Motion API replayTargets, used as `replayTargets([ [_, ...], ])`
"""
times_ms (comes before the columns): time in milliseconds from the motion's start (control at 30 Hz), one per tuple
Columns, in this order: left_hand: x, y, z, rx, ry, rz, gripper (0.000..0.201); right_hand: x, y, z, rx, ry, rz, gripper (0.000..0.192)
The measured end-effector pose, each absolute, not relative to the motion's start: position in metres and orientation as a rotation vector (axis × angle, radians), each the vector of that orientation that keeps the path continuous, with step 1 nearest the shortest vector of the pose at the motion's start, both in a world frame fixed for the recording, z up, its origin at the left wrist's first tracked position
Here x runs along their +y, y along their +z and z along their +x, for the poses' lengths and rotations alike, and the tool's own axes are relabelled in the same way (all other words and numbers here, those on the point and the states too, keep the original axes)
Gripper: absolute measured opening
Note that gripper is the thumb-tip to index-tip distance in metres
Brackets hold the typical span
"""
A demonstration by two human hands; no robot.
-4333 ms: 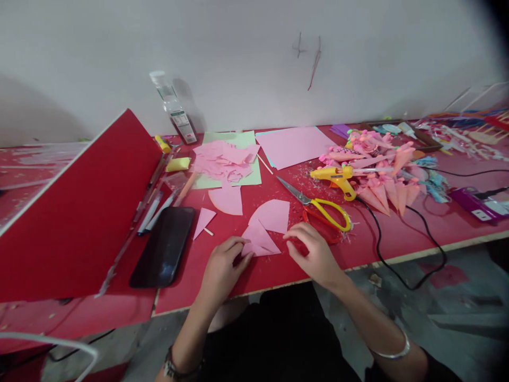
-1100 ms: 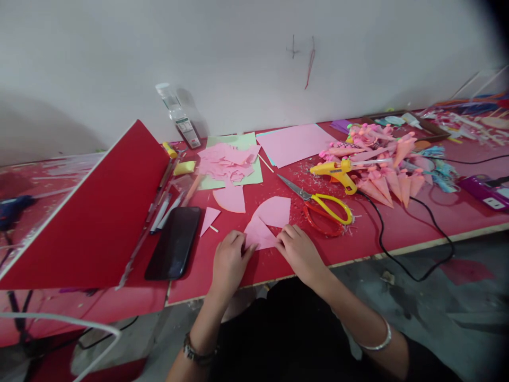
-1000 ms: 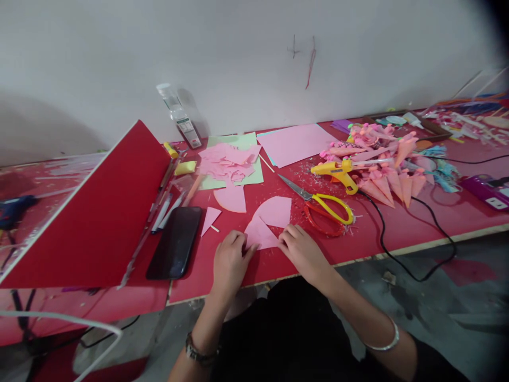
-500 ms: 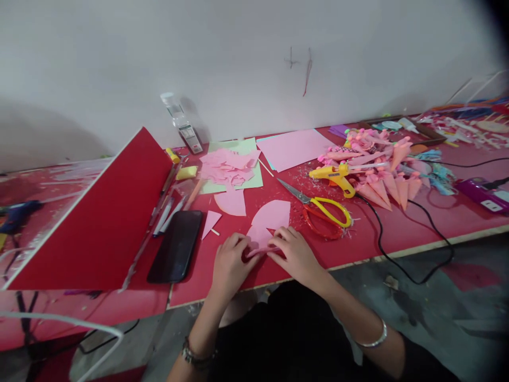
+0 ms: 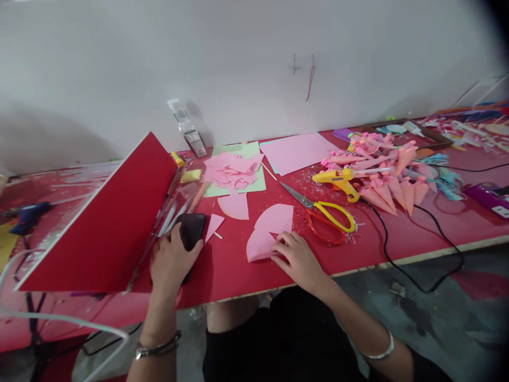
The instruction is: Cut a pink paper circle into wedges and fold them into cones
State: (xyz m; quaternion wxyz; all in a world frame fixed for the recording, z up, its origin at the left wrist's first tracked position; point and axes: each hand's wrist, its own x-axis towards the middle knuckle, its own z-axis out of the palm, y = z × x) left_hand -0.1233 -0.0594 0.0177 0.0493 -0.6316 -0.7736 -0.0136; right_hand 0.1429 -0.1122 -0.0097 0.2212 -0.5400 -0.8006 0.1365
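Left hand on the phone, right hand pinning the pink paper

Your left hand lies flat over the black phone, fingers spread, at 9 o'clock of the pink paper piece; keep your right hand fingertips pressing its 3 o'clock edge against the desk.

Whole tabletop is bright red, same red as the stiff board propped near the left edge. Phone is glossy black. Cut paper fan pieces are plain light pink, scraps too, sitting on a pale green sheet. Scissors have yellow handles, glue gun is yellow with a black cord. Paper cones toward the right edge are pink and peach.
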Motion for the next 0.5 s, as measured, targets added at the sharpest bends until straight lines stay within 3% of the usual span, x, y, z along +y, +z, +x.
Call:
replayTargets([
  [267, -0.064, 0.031, -0.102, -2.306, -0.137, -1.9, 0.069, -0.112, -0.011, 0.142, -2.197, 0.388, -1.49, 0.008],
  [400, -0.079, 0.034, -0.074, -1.845, -0.453, -2.592, 0.052, -0.112, -0.012, 0.143, -2.17, 0.446, -1.467, 0.008],
  [500, -0.093, 0.023, -0.05, -1.726, -0.442, -3.129, 0.058, -0.111, -0.012, 0.144, -2.127, 0.5, -1.449, 0.007],
])
